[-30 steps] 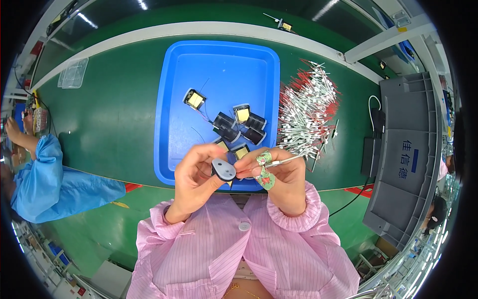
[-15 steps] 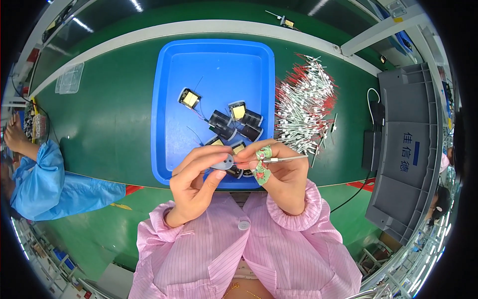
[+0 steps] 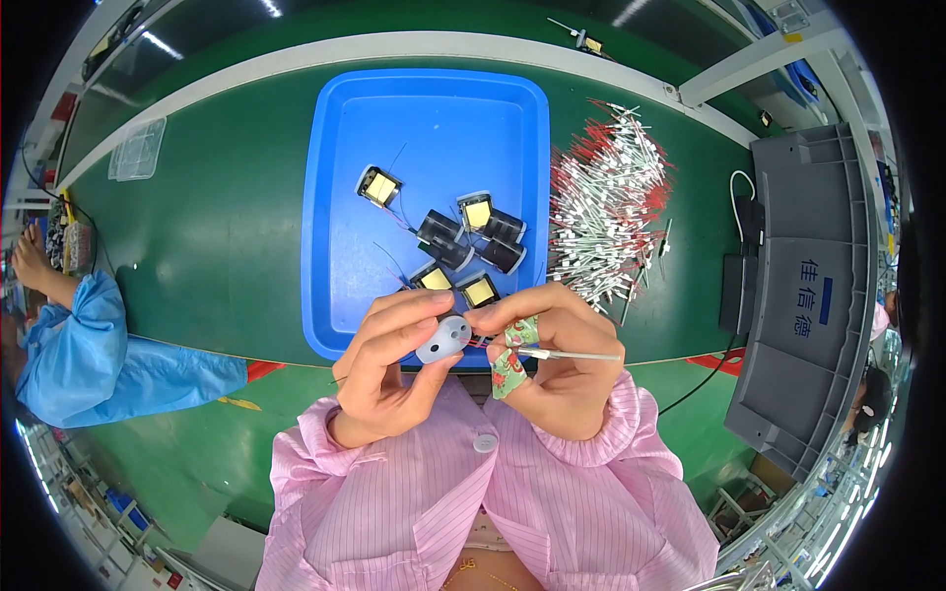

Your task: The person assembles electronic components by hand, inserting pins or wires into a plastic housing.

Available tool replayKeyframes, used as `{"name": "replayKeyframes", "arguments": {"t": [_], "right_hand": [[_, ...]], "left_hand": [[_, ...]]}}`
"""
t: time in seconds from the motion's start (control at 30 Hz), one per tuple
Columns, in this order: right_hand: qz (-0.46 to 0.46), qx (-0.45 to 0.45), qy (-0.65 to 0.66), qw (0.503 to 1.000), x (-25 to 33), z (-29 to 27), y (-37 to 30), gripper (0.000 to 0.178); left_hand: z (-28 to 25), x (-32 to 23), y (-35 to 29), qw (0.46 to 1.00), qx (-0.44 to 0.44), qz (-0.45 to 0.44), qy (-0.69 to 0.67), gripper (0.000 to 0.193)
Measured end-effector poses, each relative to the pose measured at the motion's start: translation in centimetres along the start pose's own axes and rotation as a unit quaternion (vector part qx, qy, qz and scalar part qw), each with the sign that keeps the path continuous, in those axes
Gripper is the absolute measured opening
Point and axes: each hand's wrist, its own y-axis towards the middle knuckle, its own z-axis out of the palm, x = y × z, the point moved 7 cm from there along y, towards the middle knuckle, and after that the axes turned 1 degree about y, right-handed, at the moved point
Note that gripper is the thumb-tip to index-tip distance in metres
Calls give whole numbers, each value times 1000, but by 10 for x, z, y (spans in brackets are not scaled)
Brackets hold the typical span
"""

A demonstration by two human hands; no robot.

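My left hand pinches a grey, rounded plastic piece with dark holes in its face, turned toward me. Close beside it, my right hand has its thumb and index finger wrapped in green floral tape. A thin white wire lead runs across the right fingers, with its front end between the taped fingertips. Fine red wire shows in the gap between my hands, at the grey piece. Both hands are over the near edge of a blue tray, which holds several black cylindrical parts with yellow pads and thin wires.
Right of the tray lies a heap of white and red wire leads. Farther right stands a grey crate on its side. A clear plastic box sits at the far left, where a person in a blue sleeve works.
The grey piece has tilted so its face with the holes shows more fully. My right hand has shifted slightly down and right, its taped fingers now around the lead's front end.
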Motion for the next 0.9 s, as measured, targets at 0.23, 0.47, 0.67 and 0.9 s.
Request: {"name": "replayKeyframes", "arguments": {"t": [0.23, 0.47, 0.67, 0.9], "right_hand": [[0, -6, 3, 1000, 3, 0, 3, 8], [-15, 6, -7, 1000, 6, 1, 4, 10], [-17, 5, -40, 999, 11, 3, 4, 12], [-14, 6, -77, 997, 14, 4, 5, 12]], "left_hand": [[0, -4, 1, 999, 13, 34, 23, 47], [-2, -4, 1, 999, 14, 33, 11, 48], [-2, -4, -1, 999, 10, 35, 10, 48], [-2, -6, -1, 998, 17, 47, 36, 46]]}}
